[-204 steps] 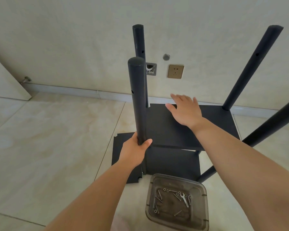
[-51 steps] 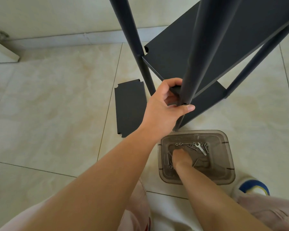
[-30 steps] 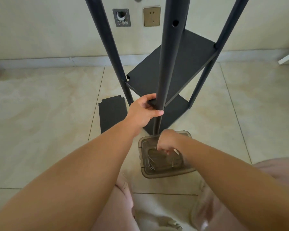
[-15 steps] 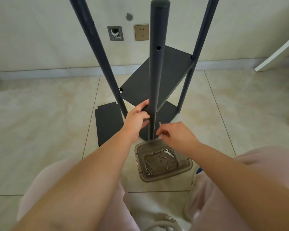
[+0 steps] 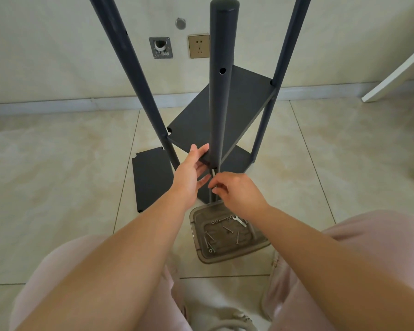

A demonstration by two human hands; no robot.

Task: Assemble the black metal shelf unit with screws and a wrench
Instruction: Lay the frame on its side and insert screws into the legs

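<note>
While the left hand [image 5: 189, 177] rests flat-fingered against the shelf [image 5: 227, 115] corner mid-frame, the right hand [image 5: 237, 191] pinches a screw [image 5: 213, 174] at the near post [image 5: 221, 91].

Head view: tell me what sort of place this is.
Probably a room in a home: glossy beige tiled floor, plain cream wall with a gold-coloured power socket, and a pale skirting board along its foot.

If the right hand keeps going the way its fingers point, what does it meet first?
Probably the near post: the right hand pinches a screw aimed up and left at the post's base, just under the shelf corner. The left hand lies alongside; depth is unclear.
</note>
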